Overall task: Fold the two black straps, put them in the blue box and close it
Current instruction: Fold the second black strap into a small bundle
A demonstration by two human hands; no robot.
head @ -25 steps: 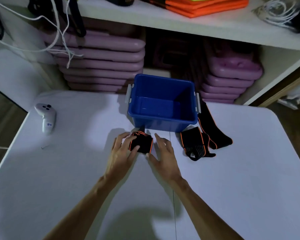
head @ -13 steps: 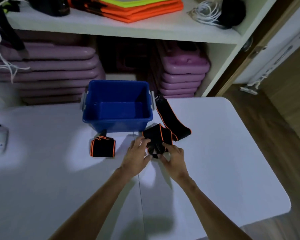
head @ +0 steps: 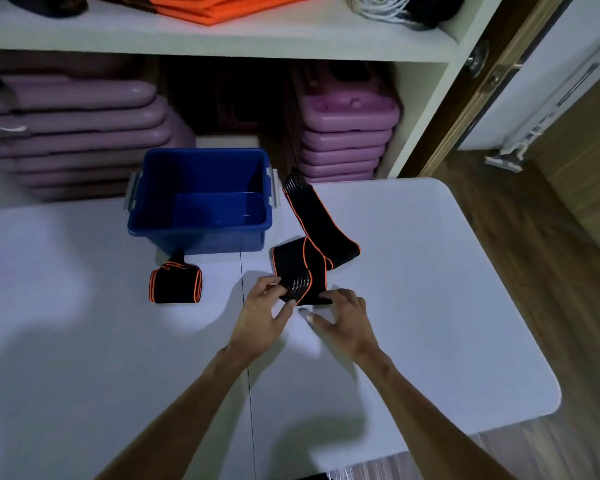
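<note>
Nearest the camera, two bare forearms reach over the white table. The left hand pinches the near end of the unfolded black strap, thumb and fingers closed on its ribbed tip. The right hand rests just beside that same end with its fingers loosely spread, their tips at the strap's edge; whether they actually grip it is hard to tell from this angle. The strap, edged in orange, runs away from the hands in loose bends toward the right side of the blue box. Left of the hands, a folded black strap lies on the table just in front of the box. The box stands open. Behind it, stacked purple cases fill a shelf.
</note>
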